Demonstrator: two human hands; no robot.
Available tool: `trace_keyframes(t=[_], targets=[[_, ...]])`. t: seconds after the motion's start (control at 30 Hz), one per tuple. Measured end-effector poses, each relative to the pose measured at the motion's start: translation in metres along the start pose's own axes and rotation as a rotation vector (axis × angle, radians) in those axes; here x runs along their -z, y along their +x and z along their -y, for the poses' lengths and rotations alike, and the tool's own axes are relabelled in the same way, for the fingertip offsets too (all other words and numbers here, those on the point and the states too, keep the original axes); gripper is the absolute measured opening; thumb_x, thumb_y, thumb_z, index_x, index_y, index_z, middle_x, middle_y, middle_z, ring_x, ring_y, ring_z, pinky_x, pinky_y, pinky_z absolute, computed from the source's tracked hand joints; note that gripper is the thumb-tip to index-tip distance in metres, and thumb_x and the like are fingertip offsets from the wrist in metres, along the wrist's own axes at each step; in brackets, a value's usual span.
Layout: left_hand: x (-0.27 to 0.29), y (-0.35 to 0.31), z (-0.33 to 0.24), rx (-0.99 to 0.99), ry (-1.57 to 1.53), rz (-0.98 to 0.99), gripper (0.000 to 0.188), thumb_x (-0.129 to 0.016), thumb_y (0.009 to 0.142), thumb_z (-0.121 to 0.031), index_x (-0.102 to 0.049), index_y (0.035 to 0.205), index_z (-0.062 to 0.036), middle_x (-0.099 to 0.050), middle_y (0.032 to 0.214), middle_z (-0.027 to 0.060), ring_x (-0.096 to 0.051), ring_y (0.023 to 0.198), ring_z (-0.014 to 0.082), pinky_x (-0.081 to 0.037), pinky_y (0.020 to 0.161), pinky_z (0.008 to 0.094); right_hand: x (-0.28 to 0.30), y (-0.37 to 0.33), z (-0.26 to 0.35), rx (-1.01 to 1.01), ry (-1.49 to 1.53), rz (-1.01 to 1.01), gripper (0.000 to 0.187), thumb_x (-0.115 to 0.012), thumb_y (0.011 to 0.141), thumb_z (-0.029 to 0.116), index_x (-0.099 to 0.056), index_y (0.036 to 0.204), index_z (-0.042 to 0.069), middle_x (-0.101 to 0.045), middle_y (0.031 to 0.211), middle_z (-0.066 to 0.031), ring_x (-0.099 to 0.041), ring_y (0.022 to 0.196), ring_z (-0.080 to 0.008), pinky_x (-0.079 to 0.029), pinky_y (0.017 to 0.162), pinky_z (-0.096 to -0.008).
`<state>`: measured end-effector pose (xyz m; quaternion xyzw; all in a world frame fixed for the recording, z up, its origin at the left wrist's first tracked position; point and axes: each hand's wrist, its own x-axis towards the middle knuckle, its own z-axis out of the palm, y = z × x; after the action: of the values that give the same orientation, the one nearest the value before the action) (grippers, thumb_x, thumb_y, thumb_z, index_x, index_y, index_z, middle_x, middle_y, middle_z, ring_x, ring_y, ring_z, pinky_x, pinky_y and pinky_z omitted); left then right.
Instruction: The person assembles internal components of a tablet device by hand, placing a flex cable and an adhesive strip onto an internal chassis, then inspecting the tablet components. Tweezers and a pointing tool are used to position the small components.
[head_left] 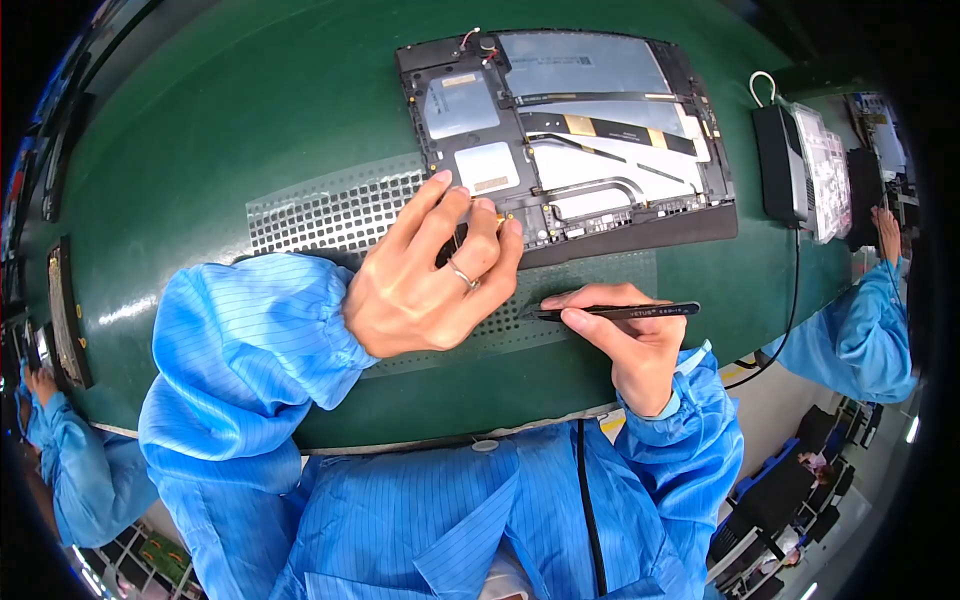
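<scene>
A flat electronic device with its inside exposed (pixel 480 100), black-framed with silvery panels, dark ribbon strips and fine cables, lies on the green table. My left hand (pixel 430 265) rests over its near left corner, fingers spread and fingertips on the frame; what lies under the palm is hidden. Black tweezers (pixel 655 311) are gripped in my right hand (pixel 635 345), their tips pointing left over a clear sheet with small dark dots (pixel 590 290). Partly beneath my left hand and sleeve is another clear sheet, bearing rows of black square pads (pixel 335 212).
At the right of the table stands a black box with a cable (pixel 780 165), beside a clear plastic case (pixel 825 175). A long narrow dark part (pixel 66 310) lies at the far left. Other people's blue sleeves show at the left (pixel 95 480) and right (pixel 855 330) edges.
</scene>
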<state>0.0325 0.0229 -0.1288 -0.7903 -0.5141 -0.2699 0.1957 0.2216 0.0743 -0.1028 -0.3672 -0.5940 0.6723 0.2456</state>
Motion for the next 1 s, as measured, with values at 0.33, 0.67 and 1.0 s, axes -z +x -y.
trace_keyframes(t=[0.33, 0.67, 1.0], targets=[[0.000, 0.003, 0.003, -0.009, -0.029, -0.030, 0.026, -0.053, 0.057, -0.010, -0.057, 0.080, 0.0016, -0.051, 0.079, 0.0140, -0.052, 0.075, 0.0270, -0.047, 0.073, 0.0410, 0.008, 0.008, 0.016, -0.091, 0.355, -0.044, 0.006, -0.052, 0.072, -0.002, -0.055, 0.075, -0.007, -0.059, 0.071, -0.0183, -0.058, 0.068, -0.0207, -0.046, 0.067, -0.0278], [0.078, 0.060, 0.019, 0.243, -0.268, 0.160, 0.046, -0.070, 0.049, -0.005, -0.055, 0.092, 0.0026, -0.052, 0.084, 0.0131, -0.053, 0.073, 0.0271, -0.047, 0.066, 0.0329, 0.004, 0.019, 0.097, 0.627, 0.209, -0.179, 0.010, -0.053, 0.063, 0.000, -0.054, 0.069, -0.008, -0.058, 0.070, -0.0238, -0.059, 0.064, -0.0287, -0.047, 0.064, -0.0369], [0.081, 0.061, 0.028, 0.349, -0.338, 0.105, 0.044, -0.071, 0.051, -0.005, -0.055, 0.092, 0.0007, -0.052, 0.083, 0.0122, -0.052, 0.070, 0.0246, -0.044, 0.058, 0.0302, -0.007, 0.048, 0.101, 0.536, -0.047, -0.307, 0.008, -0.054, 0.067, -0.002, -0.055, 0.074, -0.005, -0.054, 0.067, -0.0101, -0.058, 0.064, -0.0244, -0.043, 0.064, -0.0295]])
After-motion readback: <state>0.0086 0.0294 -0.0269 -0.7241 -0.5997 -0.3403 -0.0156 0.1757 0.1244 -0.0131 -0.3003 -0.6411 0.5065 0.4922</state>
